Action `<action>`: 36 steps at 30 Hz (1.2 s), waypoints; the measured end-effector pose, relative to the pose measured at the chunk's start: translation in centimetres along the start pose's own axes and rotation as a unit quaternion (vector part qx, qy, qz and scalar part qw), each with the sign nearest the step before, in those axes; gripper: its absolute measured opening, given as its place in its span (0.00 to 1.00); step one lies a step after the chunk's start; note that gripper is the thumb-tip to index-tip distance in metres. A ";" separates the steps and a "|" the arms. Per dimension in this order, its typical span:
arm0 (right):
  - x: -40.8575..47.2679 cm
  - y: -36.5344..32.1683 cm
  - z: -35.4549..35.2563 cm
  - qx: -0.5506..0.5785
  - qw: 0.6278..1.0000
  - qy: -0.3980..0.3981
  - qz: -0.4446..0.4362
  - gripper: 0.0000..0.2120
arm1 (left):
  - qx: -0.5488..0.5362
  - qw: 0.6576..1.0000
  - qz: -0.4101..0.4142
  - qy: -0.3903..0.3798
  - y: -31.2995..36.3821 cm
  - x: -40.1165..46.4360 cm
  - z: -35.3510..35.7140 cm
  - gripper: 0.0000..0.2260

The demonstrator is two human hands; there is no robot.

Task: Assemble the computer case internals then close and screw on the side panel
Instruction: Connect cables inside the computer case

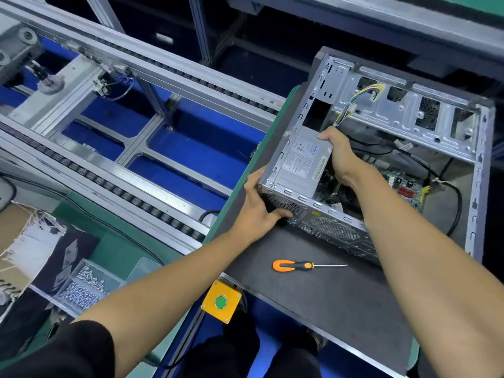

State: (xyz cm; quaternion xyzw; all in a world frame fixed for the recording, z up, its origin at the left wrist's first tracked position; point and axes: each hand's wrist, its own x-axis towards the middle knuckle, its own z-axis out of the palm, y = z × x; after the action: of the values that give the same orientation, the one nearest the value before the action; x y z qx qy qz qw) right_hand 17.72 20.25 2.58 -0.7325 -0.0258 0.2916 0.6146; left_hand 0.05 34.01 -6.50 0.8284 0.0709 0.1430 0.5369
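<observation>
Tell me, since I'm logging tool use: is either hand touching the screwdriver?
Apart. The head view shows the screwdriver lying alone on the mat, while the left hand and right hand are up at the case.

One head-worn wide-angle camera supplies the only view. It looks forward and steeply down from above the worktop (327,290), close enough that both forearms enter from the lower edge. The case (395,165) fills the upper right of the frame. A conveyor (122,126) crosses the upper left diagonally. Straight lines bow toward the frame edges. The horizon is tilted.
</observation>
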 end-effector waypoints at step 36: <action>-0.5 0.2 0.3 0.016 1.000 -0.010 0.006 0.19 | -0.005 0.993 0.119 -0.013 3.2 -0.1 -1.1 0.34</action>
State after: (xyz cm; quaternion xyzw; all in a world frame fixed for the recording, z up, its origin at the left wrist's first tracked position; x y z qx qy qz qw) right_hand 17.13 20.26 2.54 -0.7194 -0.0228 0.3034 0.6244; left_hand -0.52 33.57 -3.19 0.8299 -0.0364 0.1956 0.5213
